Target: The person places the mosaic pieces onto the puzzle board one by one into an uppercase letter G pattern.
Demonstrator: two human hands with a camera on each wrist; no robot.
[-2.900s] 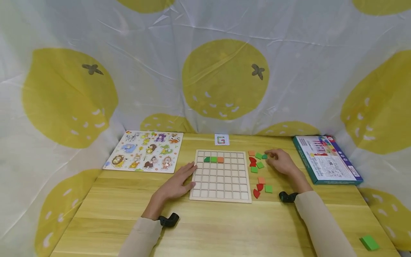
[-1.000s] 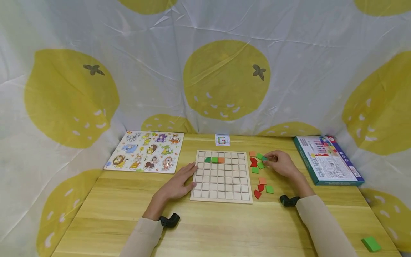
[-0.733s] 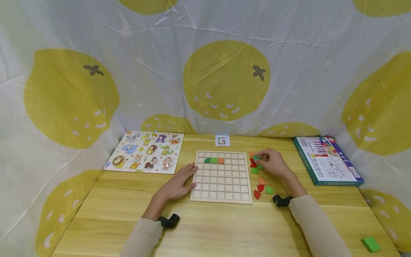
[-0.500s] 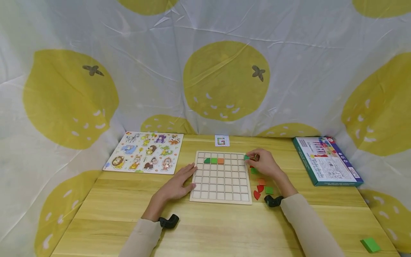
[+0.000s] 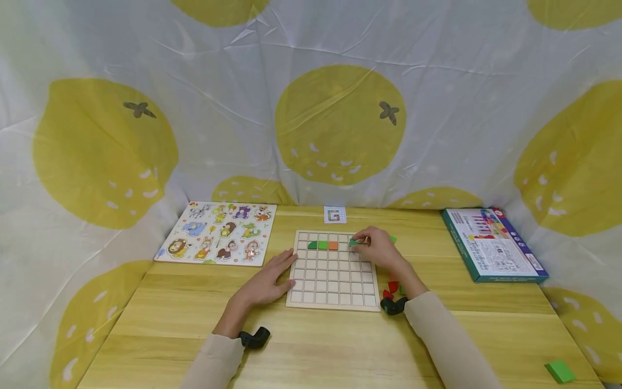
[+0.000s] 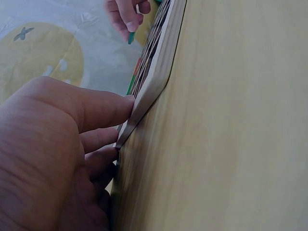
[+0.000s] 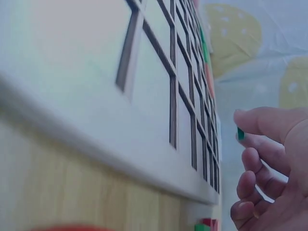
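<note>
A wooden grid board (image 5: 332,278) lies mid-table. In its second row sit a dark green rounded piece (image 5: 312,245), a light green square (image 5: 323,245) and an orange square (image 5: 333,246), side by side. Over the same row, further right, my right hand (image 5: 381,249) pinches a dark green tile (image 5: 353,242) between thumb and index finger. The right wrist view shows this tile (image 7: 240,134) edge-on, its other fingers loosely bent. My left hand (image 5: 264,278) rests at the board's left edge with extended fingers, and its thumb (image 6: 108,107) touches the rim.
Red pieces (image 5: 392,287) and green ones lie right of the board, partly hidden by my right arm. Behind the board is a small pattern card (image 5: 335,215). An animal puzzle (image 5: 218,233) lies left, a game box (image 5: 493,246) right, and a green block (image 5: 560,371) near right.
My right hand has picked up the dark green tile from the loose pieces and carried it left over the board's upper right. The left hand has stayed at the board's edge.
</note>
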